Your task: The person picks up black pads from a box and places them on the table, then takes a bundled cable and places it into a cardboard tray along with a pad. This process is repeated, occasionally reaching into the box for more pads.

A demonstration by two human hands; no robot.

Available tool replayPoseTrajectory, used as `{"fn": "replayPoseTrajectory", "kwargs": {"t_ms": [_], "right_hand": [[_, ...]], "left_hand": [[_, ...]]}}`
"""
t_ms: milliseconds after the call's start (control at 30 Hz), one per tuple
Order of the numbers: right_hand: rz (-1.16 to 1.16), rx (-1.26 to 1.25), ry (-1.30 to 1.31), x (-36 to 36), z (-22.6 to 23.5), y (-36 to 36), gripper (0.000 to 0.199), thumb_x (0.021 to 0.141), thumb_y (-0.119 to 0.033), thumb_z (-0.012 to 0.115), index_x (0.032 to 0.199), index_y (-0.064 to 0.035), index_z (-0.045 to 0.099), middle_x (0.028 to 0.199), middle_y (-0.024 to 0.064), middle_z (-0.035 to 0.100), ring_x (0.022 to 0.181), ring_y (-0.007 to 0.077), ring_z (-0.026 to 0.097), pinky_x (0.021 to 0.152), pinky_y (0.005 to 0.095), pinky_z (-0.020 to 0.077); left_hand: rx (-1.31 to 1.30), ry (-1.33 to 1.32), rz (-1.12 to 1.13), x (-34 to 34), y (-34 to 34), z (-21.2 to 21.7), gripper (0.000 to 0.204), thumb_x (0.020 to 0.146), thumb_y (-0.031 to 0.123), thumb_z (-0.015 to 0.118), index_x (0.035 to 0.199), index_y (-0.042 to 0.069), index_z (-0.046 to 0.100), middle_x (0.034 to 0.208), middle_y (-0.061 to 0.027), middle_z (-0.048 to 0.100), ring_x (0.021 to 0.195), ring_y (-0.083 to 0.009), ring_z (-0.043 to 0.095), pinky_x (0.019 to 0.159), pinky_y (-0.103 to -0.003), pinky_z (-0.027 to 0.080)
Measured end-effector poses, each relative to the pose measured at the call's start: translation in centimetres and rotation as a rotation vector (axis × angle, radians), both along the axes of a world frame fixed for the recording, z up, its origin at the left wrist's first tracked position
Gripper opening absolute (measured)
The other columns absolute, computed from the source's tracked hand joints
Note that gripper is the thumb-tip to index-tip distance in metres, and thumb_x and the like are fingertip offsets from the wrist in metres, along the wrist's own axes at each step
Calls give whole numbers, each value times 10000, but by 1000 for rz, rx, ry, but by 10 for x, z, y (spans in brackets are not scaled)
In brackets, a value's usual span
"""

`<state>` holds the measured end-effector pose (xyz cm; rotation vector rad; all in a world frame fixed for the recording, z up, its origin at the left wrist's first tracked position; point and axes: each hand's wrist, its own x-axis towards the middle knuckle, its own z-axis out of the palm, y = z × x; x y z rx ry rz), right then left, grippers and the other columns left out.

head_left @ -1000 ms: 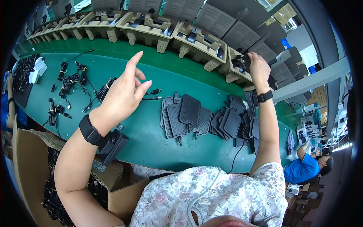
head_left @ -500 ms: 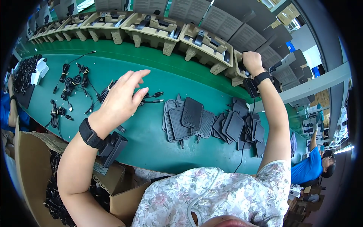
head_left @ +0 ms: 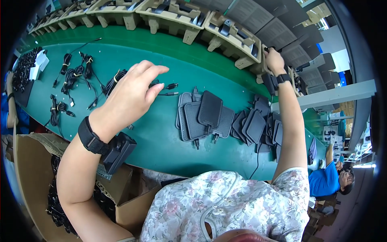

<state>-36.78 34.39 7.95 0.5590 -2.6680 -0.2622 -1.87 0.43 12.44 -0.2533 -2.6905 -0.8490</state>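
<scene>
Two hands show: the left hand (head_left: 130,88), empty and fingers parted, at ten o'clock, the right hand (head_left: 275,61), grip indiscernible, at one moulded-pulp tray (head_left: 260,68) at two o'clock, above two piles of black flat pads (head_left: 210,109).

Factory workroom: long green workbench (head_left: 155,151), lined-up moulded trays (head_left: 171,18), bundled cables (head_left: 72,77), blue-shirted co-worker (head_left: 325,180).

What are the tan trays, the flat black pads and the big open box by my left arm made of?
Tan trays: probably moulded paper pulp, matte; their walls look rough, with rounded edges and stubby feet.
Flat black pads: perhaps plastic or rubber, dull, finely textured; I can't tell which.
Big open box: most likely cardboard, matte brown with stiff folded flaps.
</scene>
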Motion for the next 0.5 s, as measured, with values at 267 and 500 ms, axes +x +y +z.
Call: {"fn": "replayPoseTrajectory", "kwargs": {"t_ms": [267,500], "right_hand": [[-77,-355,-169,-22,-18,24,209,812,-254,594,832,-46,583,859,165,618,826,373,579,687,443,460],[124,-64,24,21,7,16,206,797,-255,611,869,-62,589,881,150,607,846,327,592,703,405,475]], "left_hand": [[-35,-5,-42,-1,5,1,278,799,57,599,1068,14,549,953,-135,525,908,-309,516,795,-379,449],[-73,-86,-29,1,2,-2,280,812,79,597,1081,18,546,985,-133,522,931,-307,517,819,-381,450]]}}
